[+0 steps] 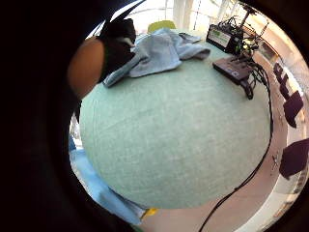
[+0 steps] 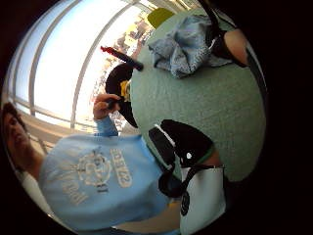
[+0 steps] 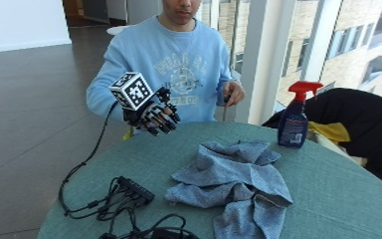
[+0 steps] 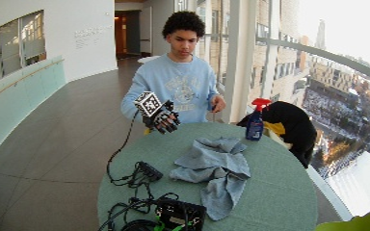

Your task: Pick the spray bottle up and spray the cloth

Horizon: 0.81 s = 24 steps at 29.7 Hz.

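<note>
Tall windows run along one side of the room, and close beside them stands the round worktop, covered in green, which carries everything I need. Largest on it is the cloth, a rumpled grey-blue heap lying about the middle and trailing toward the edge nearest the outside camera. It looks soft and limp, so I judge it will take spray where it lies with no need to hold it. A black jacket is draped just off the window-side edge. Black cables and a small box lie near the edge on my right-hand side.

Next comes the spray bottle, dark blue with a red trigger head, standing upright near the window-side edge, beside the jacket and well apart from my grip. I judge it rigid plastic, smooth-sided and probably part full, so likely to slip if taken low. Better to wrap the neck just under the red head, with a finger free for the trigger.

Smallest is my grip, the gloved right hand, raised above the edge nearest my chest, fingers loosely curled and holding nothing. My bare hand clasps a thin dark stick.
</note>
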Each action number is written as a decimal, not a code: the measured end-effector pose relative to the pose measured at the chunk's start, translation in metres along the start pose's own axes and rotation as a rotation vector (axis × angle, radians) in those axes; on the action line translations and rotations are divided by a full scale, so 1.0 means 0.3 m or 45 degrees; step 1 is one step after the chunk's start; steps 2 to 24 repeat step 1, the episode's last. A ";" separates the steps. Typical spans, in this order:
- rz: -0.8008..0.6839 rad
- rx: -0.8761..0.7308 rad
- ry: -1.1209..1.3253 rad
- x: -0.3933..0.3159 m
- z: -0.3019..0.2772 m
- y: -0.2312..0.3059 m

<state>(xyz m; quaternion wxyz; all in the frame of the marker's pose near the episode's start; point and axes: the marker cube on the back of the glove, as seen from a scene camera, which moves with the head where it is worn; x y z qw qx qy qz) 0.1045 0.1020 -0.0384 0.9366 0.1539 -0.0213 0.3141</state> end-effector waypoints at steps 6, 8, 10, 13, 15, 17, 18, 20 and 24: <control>0.000 0.000 -0.001 0.000 0.000 -0.001; 0.000 0.000 -0.001 0.000 0.000 -0.001; 0.000 0.000 -0.001 0.000 0.000 -0.001; 0.000 0.000 -0.001 0.000 0.000 -0.001; 0.000 0.000 -0.001 0.000 0.000 -0.001; 0.000 0.000 -0.001 0.000 0.000 -0.001; 0.000 0.000 -0.001 0.000 0.000 -0.001; 0.000 0.000 -0.001 0.000 0.000 -0.001; 0.000 0.000 -0.001 0.000 0.000 -0.001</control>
